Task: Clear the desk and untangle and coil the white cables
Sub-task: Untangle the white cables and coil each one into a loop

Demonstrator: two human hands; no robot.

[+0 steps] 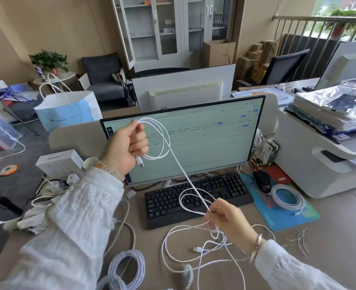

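Head view, left hand: I am closing my left hand (127, 146) in a fist around a few loops of the white cable (180, 166), holding them up in front of the monitor (193, 139), with one plug end (140, 161) poking out below my fingers.
Head view, right hand: I am pinching the same cable between the fingertips of my right hand (225, 221), low and near, over the desk (329, 237).
Key relation: the taut run is slanting from my raised left hand down and right to my right hand, so the slack lies nearer my right hand.
Slack: the rest is trailing in loose crossed loops (196, 254) on the desk just left of my right wrist, with a second plug (197, 249) among them.
Judgement: the next wrap probably needs my right hand feeding slack up towards the left.
Surface: finished coils are lying near left (129, 268) and on the blue mat (288, 197); the keyboard (196, 198) sits between.
Room: an office, with a printer (319, 155) at the right.
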